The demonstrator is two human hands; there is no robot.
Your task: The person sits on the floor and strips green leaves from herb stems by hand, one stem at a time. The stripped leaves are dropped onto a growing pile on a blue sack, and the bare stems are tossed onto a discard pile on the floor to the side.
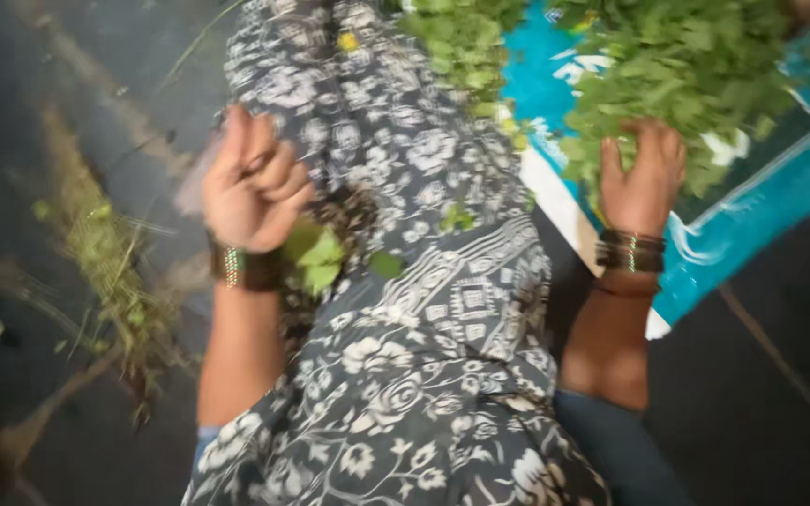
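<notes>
The left hand is curled into a loose fist; the blur hides whether it pinches a sprig, though green leaves show just below its wrist. The right hand lies spread, fingers pressed into the leafy greens heaped on a blue printed sheet. Between both grips runs patterned grey cloth. Discarded stems lie on the floor beyond the left hand. Gathering small bunches and holding stems near the leaves would likely make stripping cleaner.
</notes>
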